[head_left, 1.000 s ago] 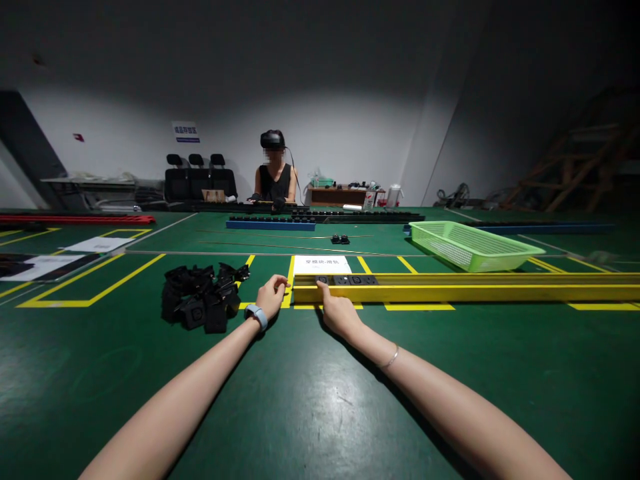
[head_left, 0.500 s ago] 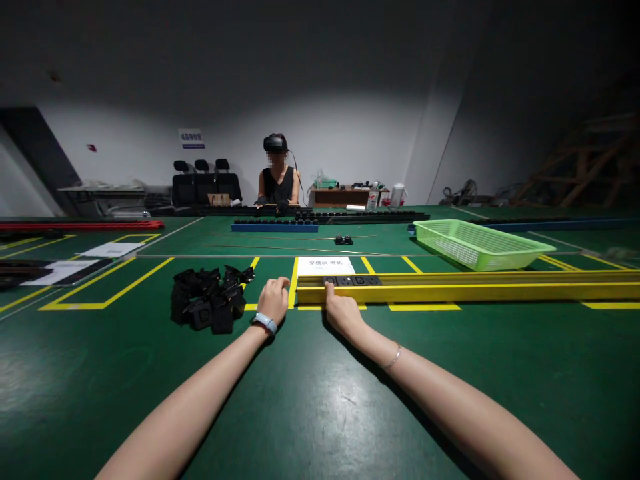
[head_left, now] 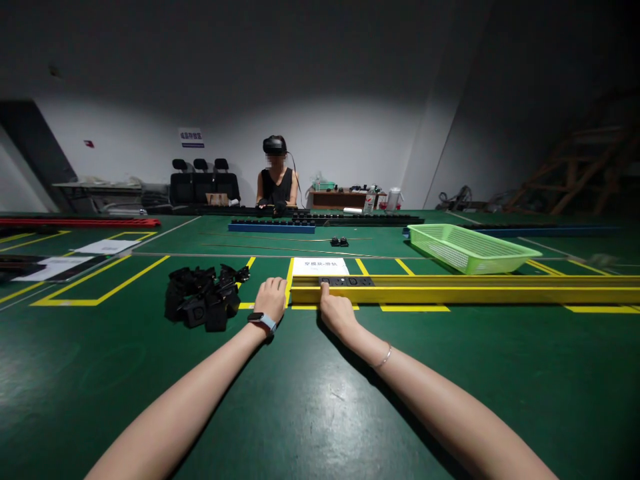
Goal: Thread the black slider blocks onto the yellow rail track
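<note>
A yellow rail [head_left: 430, 295] lies lengthwise across the table, running out to the right. Several black socket modules [head_left: 353, 281] sit in its channel near the left end. My right hand [head_left: 339, 315] is at the rail's front side, index finger stretched onto the leftmost module and the other fingers curled in. Just left of the rail's end is my left hand [head_left: 271, 298], back upward with fingers bent down; the fingertips and anything under them are hidden. A heap of black modules [head_left: 205, 300] lies to the left of that hand.
Behind the rail are a white paper sign [head_left: 320, 266] and a light green basket [head_left: 473, 250]. Two small black pieces [head_left: 339, 242] and thin rods lie farther back. Past a blue rail [head_left: 273, 227], a person [head_left: 277, 180] wearing a headset sits across the table.
My left hand has turned, its fingers now bent forward and down beside the rail's end. The right index finger stays on the leftmost module. The view has shifted slightly.
</note>
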Available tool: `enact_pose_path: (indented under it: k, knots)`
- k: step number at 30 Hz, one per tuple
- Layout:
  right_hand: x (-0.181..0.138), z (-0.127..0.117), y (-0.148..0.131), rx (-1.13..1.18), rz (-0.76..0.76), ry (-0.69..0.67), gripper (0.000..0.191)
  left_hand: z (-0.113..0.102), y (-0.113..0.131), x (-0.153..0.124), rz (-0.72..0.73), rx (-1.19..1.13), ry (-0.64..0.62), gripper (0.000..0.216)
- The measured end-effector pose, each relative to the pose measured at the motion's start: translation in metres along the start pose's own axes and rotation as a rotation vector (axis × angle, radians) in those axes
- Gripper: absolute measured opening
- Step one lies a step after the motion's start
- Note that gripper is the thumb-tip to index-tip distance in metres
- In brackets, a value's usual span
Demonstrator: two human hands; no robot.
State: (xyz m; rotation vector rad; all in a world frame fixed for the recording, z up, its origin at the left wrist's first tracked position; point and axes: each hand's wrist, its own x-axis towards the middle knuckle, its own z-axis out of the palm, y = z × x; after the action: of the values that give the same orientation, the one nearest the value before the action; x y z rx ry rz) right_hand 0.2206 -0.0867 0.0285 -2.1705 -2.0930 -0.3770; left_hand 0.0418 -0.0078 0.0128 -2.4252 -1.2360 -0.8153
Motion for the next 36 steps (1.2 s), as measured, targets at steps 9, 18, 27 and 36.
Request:
enact_pose_path:
  k: [9, 18, 27, 36]
  knots:
    - [-0.001, 0.003, 0.014, 0.137, -0.227, 0.238, 0.056, 0.003, 0.007, 0.002, 0.318, -0.25, -0.029, 0.038]
    - [0.01, 0.007, 0.012, 0.29, -0.491, 0.398, 0.051, 0.01, 0.01, 0.006, 0.281, -0.275, -0.039, 0.03]
    - [0.011, 0.006, 0.013, 0.285, -0.483, 0.363, 0.049, 0.009, 0.018, 0.008, 0.203, -0.246, -0.07, 0.027]
    - [0.015, 0.009, 0.012, 0.299, -0.48, 0.351, 0.041, 0.008, 0.022, 0.008, 0.166, -0.261, -0.091, 0.025]
